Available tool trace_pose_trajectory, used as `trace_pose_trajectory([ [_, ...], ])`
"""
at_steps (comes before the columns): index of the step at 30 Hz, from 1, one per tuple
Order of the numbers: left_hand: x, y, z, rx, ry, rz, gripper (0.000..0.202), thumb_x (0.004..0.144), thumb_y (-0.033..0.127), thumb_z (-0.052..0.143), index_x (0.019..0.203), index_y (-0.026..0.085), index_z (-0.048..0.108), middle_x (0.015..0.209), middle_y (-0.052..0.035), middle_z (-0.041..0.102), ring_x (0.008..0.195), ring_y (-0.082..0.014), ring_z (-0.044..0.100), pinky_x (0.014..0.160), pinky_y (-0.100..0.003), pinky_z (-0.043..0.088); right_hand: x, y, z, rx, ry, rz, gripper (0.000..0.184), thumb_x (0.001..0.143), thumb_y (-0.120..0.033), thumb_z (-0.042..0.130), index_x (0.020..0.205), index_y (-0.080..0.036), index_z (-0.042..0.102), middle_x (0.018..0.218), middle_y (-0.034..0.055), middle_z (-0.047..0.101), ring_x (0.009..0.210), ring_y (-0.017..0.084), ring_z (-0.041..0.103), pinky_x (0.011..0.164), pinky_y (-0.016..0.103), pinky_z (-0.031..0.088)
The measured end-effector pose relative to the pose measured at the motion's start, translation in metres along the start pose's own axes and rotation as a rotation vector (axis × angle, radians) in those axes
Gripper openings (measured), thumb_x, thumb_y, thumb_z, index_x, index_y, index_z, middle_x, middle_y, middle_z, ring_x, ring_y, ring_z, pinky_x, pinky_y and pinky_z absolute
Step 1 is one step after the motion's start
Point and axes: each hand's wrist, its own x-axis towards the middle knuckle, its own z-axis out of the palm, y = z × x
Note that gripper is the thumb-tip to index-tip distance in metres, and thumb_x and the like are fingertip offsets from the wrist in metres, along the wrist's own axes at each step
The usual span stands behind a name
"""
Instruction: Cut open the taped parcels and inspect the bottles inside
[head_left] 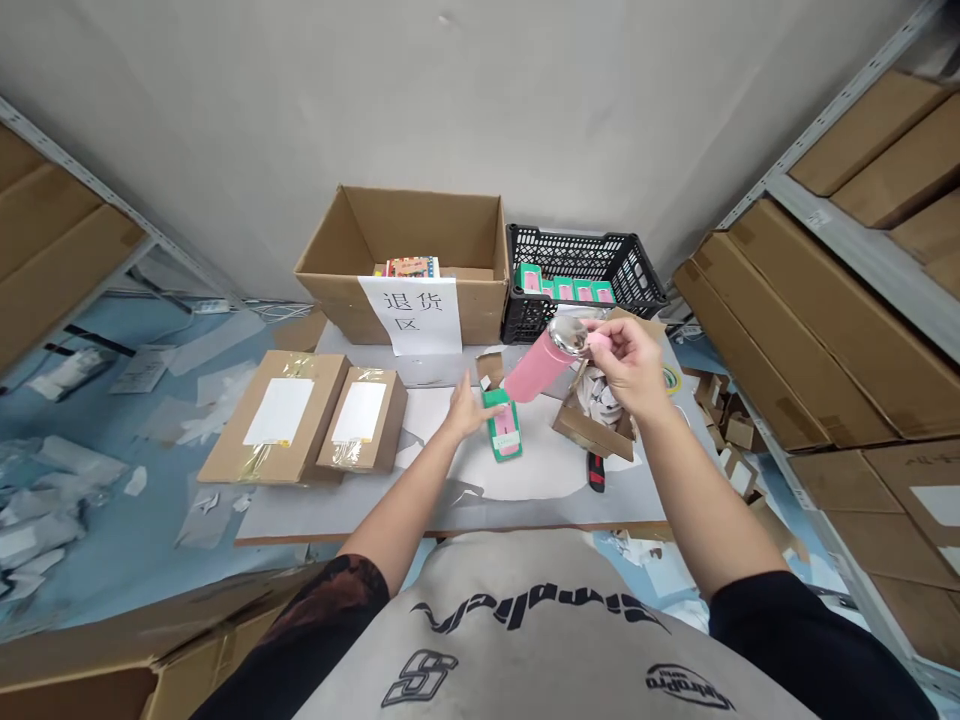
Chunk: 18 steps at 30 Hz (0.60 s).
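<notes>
Table [300,512]: grey top against a pale wall [450,90]; landmark, green box.
Taped cartons [311,430]: two, left of green box; sealing appears done; white labels [279,412], print too small to read.
Sign carton [484,312]: behind-left of green box; open; sign [412,312] reads 退货区.
Left hand [466,408]: beside green box; fingers extended, thumb over its edge.
Green box [506,422]: flat on table; appears closed, contents unseen; lettering illegible.
Pink bottle [534,370]: above-right of green box; tilted, unboxed, not set down.
Black crate [525,318]: behind-right of green box; holds similar boxes [566,289].
Small carton [592,435]: right of green box; open, unsealed; crumpled paper [598,398] inside.
Right hand [631,362]: right of green box; fingers pinched on the bottle's silver-and-pink end.
Shirt [525,560]: nearer than green box; "HydroPro" legible, large word uncertain.
</notes>
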Motion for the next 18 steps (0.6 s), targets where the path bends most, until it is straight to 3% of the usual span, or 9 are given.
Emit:
trace_pose_trajectory([
  [2,-0.003,0.023,-0.009,-0.017,0.062,0.034,0.092,0.066,0.036,0.082,0.144,0.019,0.036,0.152,-0.016,0.035,0.145,-0.0352,0.021,0.119,-0.05,0.016,0.003,0.01,0.002,0.046,-0.018,0.072,0.019,0.081,-0.035,0.071,0.088,-0.022,0.058,0.113,0.007,0.069,0.093,0.017,0.065,0.077,0.032,0.055],
  [3,-0.008,0.036,-0.012,-0.084,0.012,0.075,0.078,0.078,0.038,0.072,0.144,0.021,0.037,0.153,-0.0129,0.035,0.145,-0.032,0.023,0.119,-0.047,0.017,0.004,0.017,0.004,0.07,-0.046,0.117,0.022,0.08,-0.037,0.072,0.087,-0.022,0.058,0.111,0.0067,0.07,0.09,0.017,0.065,0.076,0.033,0.056],
  [5,-0.021,0.061,-0.012,-0.278,-0.266,0.134,0.056,0.091,0.043,0.054,0.143,0.027,0.04,0.15,-0.0077,0.041,0.141,-0.0275,0.035,0.116,-0.044,0.028,0.008,0.029,0.01,0.114,-0.09,0.207,0.025,0.078,-0.041,0.072,0.085,-0.022,0.058,0.107,0.0057,0.071,0.087,0.018,0.066,0.075,0.035,0.056],
  [6,-0.027,0.071,-0.01,-0.346,-0.414,0.141,0.054,0.091,0.044,0.055,0.141,0.027,0.042,0.146,-0.0081,0.046,0.136,-0.0277,0.042,0.111,-0.043,0.035,0.01,0.035,0.014,0.134,-0.096,0.249,0.026,0.077,-0.043,0.072,0.083,-0.022,0.058,0.106,0.0053,0.071,0.086,0.019,0.066,0.075,0.036,0.056],
  [8,-0.036,0.083,-0.004,-0.43,-0.558,0.114,0.057,0.085,0.045,0.065,0.135,0.023,0.048,0.135,-0.0102,0.056,0.124,-0.0284,0.053,0.101,-0.04,0.046,0.013,0.047,0.024,0.173,-0.08,0.331,0.027,0.076,-0.046,0.071,0.081,-0.022,0.058,0.104,0.0047,0.072,0.085,0.019,0.066,0.075,0.036,0.055],
  [11,-0.04,0.083,0.002,-0.473,-0.482,0.019,0.058,0.076,0.045,0.074,0.124,0.019,0.054,0.122,-0.0115,0.063,0.11,-0.0268,0.061,0.088,-0.036,0.052,0.007,0.058,0.038,0.235,0.004,0.472,0.029,0.077,-0.048,0.068,0.088,-0.024,0.056,0.108,0.0037,0.069,0.09,0.02,0.065,0.078,0.039,0.054],
  [14,-0.038,0.078,0.001,-0.508,-0.357,-0.079,0.054,0.078,0.052,0.07,0.117,0.018,0.056,0.113,-0.0107,0.065,0.099,-0.0243,0.064,0.075,-0.033,0.054,-0.018,0.061,0.051,0.155,0.156,0.523,0.037,0.075,-0.05,0.069,0.101,-0.027,0.054,0.119,0.0042,0.063,0.107,0.023,0.06,0.088,0.042,0.051],
  [16,-0.035,0.077,0.0,-0.54,-0.277,-0.115,0.053,0.078,0.055,0.068,0.114,0.019,0.056,0.11,-0.01,0.065,0.094,-0.0231,0.065,0.069,-0.031,0.054,-0.042,0.06,0.059,0.051,0.137,0.483,0.046,0.073,-0.049,0.072,0.109,-0.028,0.054,0.125,0.0061,0.059,0.114,0.024,0.056,0.094,0.043,0.048],
  [18,-0.035,0.077,-0.001,-0.529,-0.202,-0.12,0.053,0.076,0.055,0.07,0.112,0.019,0.055,0.108,-0.0094,0.065,0.091,-0.0222,0.065,0.067,-0.031,0.054,-0.063,0.058,0.067,-0.009,0.025,0.44,0.057,0.07,-0.045,0.076,0.119,-0.029,0.051,0.129,0.0072,0.055,0.115,0.025,0.055,0.095,0.044,0.048],
])
